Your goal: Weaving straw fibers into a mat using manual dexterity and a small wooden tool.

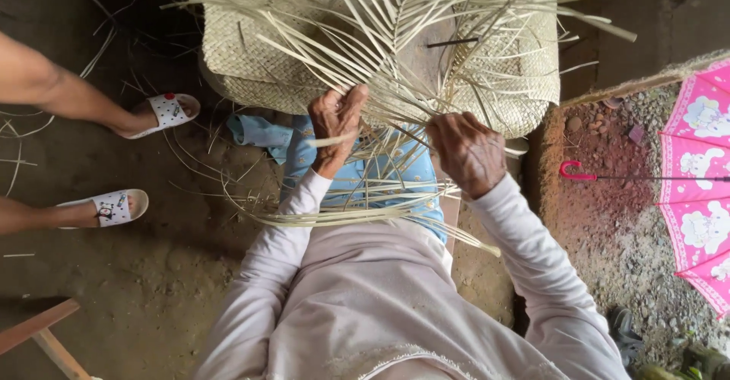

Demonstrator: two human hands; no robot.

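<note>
The woven mat (251, 53) of pale straw lies just ahead of me, far side of my lap, w/ loose unwoven strips (456, 15) fanning up and out over it in every direction. My left hand (337, 121) is at the near edge of the weave, fingers curled shut on a flat strip (334, 140) that sticks out sideways under my thumb. My right hand (465, 150) is just right of it, knuckles up, fingers folded down into the strips; can't tell exactly which one it pinches. Hands are near each other but apart. A dark thin stick (452, 42) lies across the middle of the work, far from my hands. More long strips (357, 214) trail across my lap, over the blue patterned skirt (403, 175). My sleeves and top are pale pink-white.

No baskets or bowls w/ contents in view.

Ground is bare packed dirt (152, 273), straw scraps scattered on the left. Left side: another person's two feet in white dotted sandals (169, 110). Near left corner: a wooden frame piece (38, 330). Right: gravelly patch (623, 220) w/ an open pink umbrella (699, 182), its pink hook handle (572, 171) pointing toward me.
</note>
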